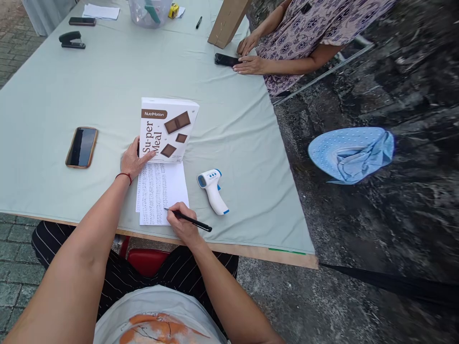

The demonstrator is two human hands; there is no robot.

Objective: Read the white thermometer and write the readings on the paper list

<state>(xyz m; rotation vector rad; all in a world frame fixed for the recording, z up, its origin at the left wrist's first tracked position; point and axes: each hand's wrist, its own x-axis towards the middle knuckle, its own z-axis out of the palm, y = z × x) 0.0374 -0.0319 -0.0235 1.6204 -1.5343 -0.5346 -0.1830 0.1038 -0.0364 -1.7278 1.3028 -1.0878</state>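
Observation:
My left hand [132, 160] grips the lower left side of a white NutriMotion Su-per Meal box [172, 114], thumb across its front and the other fingers mostly hidden. The box covers the top of some white paper sheets [175, 186] filled with columns of small writing. In my right hand [184, 224] is a black pen [195, 221], its tip at the paper near the right end of the writing. A white and blue infrared thermometer [214, 191] lies on the table just right of the sheets.
A phone [81, 147] lies left on the cloth-covered table [244, 191]. Farther back are a stapler [72, 40], another phone [82, 21], a clear tub [148, 12] and a cardboard piece [229, 21]. Across, a person's hands [251, 64] touch a black phone [225, 59]. A blue hat [353, 155] is beyond the right edge.

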